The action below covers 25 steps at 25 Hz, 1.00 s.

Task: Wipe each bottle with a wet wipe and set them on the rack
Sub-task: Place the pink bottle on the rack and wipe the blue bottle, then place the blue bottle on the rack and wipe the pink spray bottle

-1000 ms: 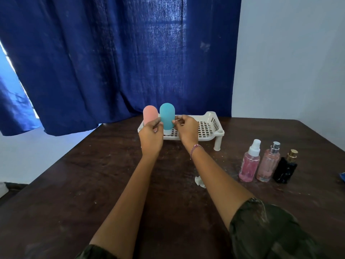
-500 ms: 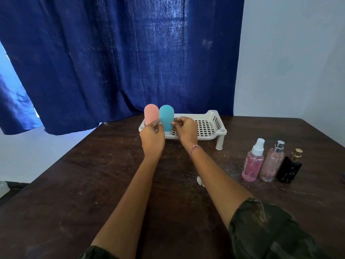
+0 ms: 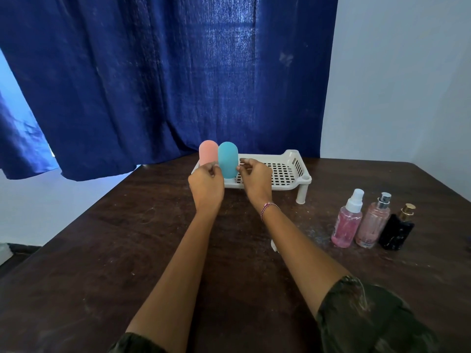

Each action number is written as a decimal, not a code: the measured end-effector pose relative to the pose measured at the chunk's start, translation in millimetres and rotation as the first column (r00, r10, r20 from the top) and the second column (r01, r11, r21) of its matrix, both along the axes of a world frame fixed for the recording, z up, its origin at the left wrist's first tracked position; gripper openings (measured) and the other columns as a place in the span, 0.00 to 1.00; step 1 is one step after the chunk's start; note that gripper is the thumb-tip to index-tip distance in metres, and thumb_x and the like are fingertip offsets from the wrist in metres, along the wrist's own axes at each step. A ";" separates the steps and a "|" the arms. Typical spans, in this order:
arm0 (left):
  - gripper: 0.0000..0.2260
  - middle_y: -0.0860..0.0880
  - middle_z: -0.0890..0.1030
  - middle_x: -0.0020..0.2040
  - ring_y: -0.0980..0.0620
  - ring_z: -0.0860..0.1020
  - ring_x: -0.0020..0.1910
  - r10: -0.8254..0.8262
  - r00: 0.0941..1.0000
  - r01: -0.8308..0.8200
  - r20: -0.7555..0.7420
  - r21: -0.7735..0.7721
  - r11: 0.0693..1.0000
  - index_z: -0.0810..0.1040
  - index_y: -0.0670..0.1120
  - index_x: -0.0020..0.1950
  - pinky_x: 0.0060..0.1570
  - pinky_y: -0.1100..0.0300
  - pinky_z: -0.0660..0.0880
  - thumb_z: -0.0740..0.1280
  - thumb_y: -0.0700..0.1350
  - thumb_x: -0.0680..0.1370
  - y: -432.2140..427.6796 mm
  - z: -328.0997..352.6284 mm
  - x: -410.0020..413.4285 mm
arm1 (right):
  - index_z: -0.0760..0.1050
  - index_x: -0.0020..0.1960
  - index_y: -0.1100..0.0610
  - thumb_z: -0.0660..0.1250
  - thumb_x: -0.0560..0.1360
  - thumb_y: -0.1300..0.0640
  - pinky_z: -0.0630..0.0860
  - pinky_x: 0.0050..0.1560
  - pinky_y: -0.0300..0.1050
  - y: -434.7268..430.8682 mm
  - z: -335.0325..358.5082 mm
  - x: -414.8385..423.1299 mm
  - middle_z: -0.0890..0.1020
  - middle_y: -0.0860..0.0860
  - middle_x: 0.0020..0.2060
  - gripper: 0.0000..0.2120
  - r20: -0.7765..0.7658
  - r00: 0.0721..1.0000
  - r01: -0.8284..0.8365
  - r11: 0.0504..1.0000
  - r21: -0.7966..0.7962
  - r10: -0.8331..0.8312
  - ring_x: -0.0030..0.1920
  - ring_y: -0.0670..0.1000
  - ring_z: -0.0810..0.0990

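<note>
A teal bottle (image 3: 227, 159) stands cap-down at the left end of the white slotted rack (image 3: 285, 180), right beside a pink bottle (image 3: 207, 152) of the same shape. My left hand (image 3: 206, 184) pinches the teal bottle's lower left side with curled fingers. My right hand (image 3: 256, 179) pinches its lower right side. On the table to the right stand a pink spray bottle (image 3: 348, 221), a pale pink perfume bottle (image 3: 373, 222) and a black bottle with a gold cap (image 3: 397, 230). A white wipe (image 3: 273, 245) lies mostly hidden behind my right forearm.
The dark wooden table (image 3: 102, 263) stretches from the rack toward me. A blue curtain (image 3: 153, 85) hangs just behind the rack. A pale wall (image 3: 407, 85) fills the right side. The rack's right half holds nothing.
The teal bottle came down from above the rack and a little left, and now stands against the pink bottle. Both hands stayed on it.
</note>
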<state>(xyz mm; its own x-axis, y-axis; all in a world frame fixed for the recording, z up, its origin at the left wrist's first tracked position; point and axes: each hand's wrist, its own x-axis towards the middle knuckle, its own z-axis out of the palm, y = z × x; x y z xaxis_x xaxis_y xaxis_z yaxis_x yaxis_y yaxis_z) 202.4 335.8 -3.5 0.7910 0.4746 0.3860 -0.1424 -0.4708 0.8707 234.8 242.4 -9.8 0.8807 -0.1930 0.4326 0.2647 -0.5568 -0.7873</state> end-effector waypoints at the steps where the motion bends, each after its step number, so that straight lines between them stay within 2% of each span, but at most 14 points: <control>1: 0.12 0.42 0.81 0.55 0.49 0.80 0.53 0.002 1.000 -0.002 0.006 0.005 1.000 0.79 0.40 0.57 0.56 0.57 0.77 0.61 0.44 0.80 -0.5 0.9 -1.3 | 0.74 0.63 0.61 0.65 0.76 0.59 0.73 0.58 0.41 -0.9 1.6 -0.8 0.80 0.56 0.56 0.16 0.010 1.000 0.011 1.000 0.004 -0.011 0.55 0.51 0.78; 6: 0.11 0.44 0.82 0.53 0.53 0.80 0.50 -0.003 0.999 0.004 0.049 -0.020 1.000 0.80 0.40 0.56 0.52 0.65 0.75 0.62 0.45 0.80 -9.3 2.1 -13.4 | 0.75 0.62 0.59 0.65 0.76 0.58 0.77 0.53 0.41 -12.4 13.1 -19.6 0.80 0.54 0.56 0.15 0.055 0.997 0.055 0.998 0.031 -0.056 0.53 0.50 0.80; 9: 0.11 0.45 0.82 0.51 0.60 0.76 0.41 -0.035 0.997 0.035 0.070 0.007 0.999 0.80 0.39 0.53 0.41 0.77 0.70 0.63 0.45 0.80 -20.5 0.4 -28.7 | 0.75 0.61 0.59 0.64 0.76 0.57 0.77 0.47 0.35 -27.5 22.8 -42.9 0.80 0.54 0.55 0.14 0.096 0.994 0.042 0.999 0.036 -0.045 0.52 0.49 0.80; 11: 0.11 0.44 0.83 0.48 0.62 0.73 0.37 -0.078 0.993 0.076 0.087 0.017 0.997 0.80 0.39 0.53 0.37 0.80 0.67 0.63 0.45 0.80 -30.2 1.8 -39.7 | 0.75 0.61 0.59 0.64 0.76 0.58 0.75 0.41 0.29 -38.2 29.4 -57.6 0.80 0.54 0.55 0.14 0.129 0.991 0.040 0.999 0.032 -0.043 0.52 0.48 0.80; 13: 0.11 0.45 0.83 0.49 0.61 0.73 0.37 -0.111 0.989 0.109 0.100 0.019 0.994 0.80 0.39 0.56 0.42 0.80 0.67 0.63 0.44 0.80 -40.9 6.7 -51.8 | 0.76 0.60 0.59 0.65 0.76 0.58 0.74 0.39 0.28 -47.0 35.8 -72.6 0.81 0.54 0.54 0.13 0.149 0.988 0.042 0.999 0.020 -0.045 0.52 0.48 0.80; 15: 0.12 0.45 0.83 0.53 0.61 0.75 0.42 -0.134 0.986 0.131 0.101 0.038 0.991 0.79 0.39 0.58 0.47 0.76 0.68 0.64 0.44 0.79 -52.2 9.7 -62.6 | 0.76 0.60 0.59 0.65 0.76 0.59 0.76 0.43 0.32 -55.8 41.3 -86.2 0.81 0.54 0.54 0.13 0.165 0.986 0.034 0.999 0.017 -0.036 0.51 0.48 0.80; 16: 0.12 0.45 0.82 0.54 0.61 0.75 0.44 -0.155 0.983 0.151 0.100 0.051 0.987 0.79 0.40 0.59 0.46 0.76 0.68 0.64 0.44 0.79 -58.6 11.2 -68.2 | 0.76 0.60 0.60 0.66 0.76 0.60 0.77 0.46 0.35 -61.3 43.3 -93.5 0.81 0.55 0.53 0.13 0.179 0.983 0.029 1.000 0.010 -0.031 0.51 0.48 0.80; 18: 0.12 0.45 0.82 0.55 0.60 0.75 0.46 -0.210 0.973 0.203 0.096 0.076 0.976 0.79 0.40 0.59 0.44 0.77 0.68 0.64 0.44 0.79 -71.9 14.8 -77.9 | 0.77 0.59 0.60 0.66 0.76 0.60 0.77 0.53 0.39 -72.6 47.3 -107.2 0.81 0.55 0.53 0.12 0.189 0.982 0.038 0.997 -0.064 -0.025 0.51 0.49 0.80; 21: 0.11 0.45 0.82 0.54 0.60 0.74 0.47 -0.263 0.959 0.252 0.107 0.105 0.962 0.80 0.41 0.58 0.49 0.69 0.68 0.63 0.44 0.79 -91.7 23.3 -92.7 | 0.78 0.57 0.60 0.65 0.76 0.61 0.75 0.54 0.41 -92.8 57.0 -125.3 0.82 0.56 0.52 0.11 0.176 0.984 0.079 0.957 -0.279 -0.030 0.51 0.51 0.80; 23: 0.11 0.45 0.83 0.53 0.58 0.75 0.47 -0.306 0.944 0.290 0.122 0.132 0.948 0.80 0.41 0.58 0.50 0.67 0.70 0.63 0.43 0.79 -106.0 28.8 -99.2 | 0.80 0.54 0.61 0.64 0.76 0.63 0.77 0.52 0.45 -110.1 66.3 -135.7 0.82 0.57 0.49 0.09 0.211 0.976 0.148 0.895 -0.421 -0.062 0.48 0.54 0.80; 25: 0.11 0.45 0.83 0.52 0.55 0.79 0.48 -0.372 0.921 0.349 0.117 0.181 0.920 0.81 0.41 0.57 0.52 0.65 0.73 0.63 0.42 0.79 -121.4 33.9 -104.0 | 0.80 0.52 0.62 0.64 0.75 0.65 0.77 0.49 0.46 -130.7 75.5 -145.1 0.81 0.58 0.48 0.09 0.225 0.968 0.224 0.790 -0.570 -0.112 0.47 0.54 0.79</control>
